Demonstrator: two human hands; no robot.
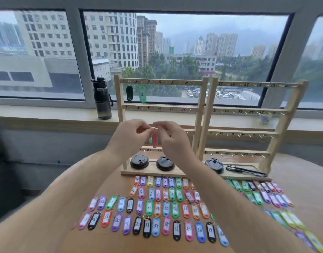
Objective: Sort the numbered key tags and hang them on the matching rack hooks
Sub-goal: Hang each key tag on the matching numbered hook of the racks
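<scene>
Both hands are raised in front of the left wooden rack [120, 106]. My left hand [131, 137] and my right hand [173, 141] pinch the metal ring of a pink key tag [154, 140] that hangs between them; a sliver of a green tag shows just behind it. On the rack's top row a black tag [129, 93] hangs at hook 1 and a green tag marked 2 [142, 94] at hook 2. Several coloured numbered tags [153, 212] lie in rows on the table below. A second rack [277, 132] stands to the right.
Two black cup lids [139, 162] sit on the left rack's base, a third lid [214, 164] and black pens [244, 170] on the right rack's base. A dark water bottle [102, 98] stands on the window sill at the left.
</scene>
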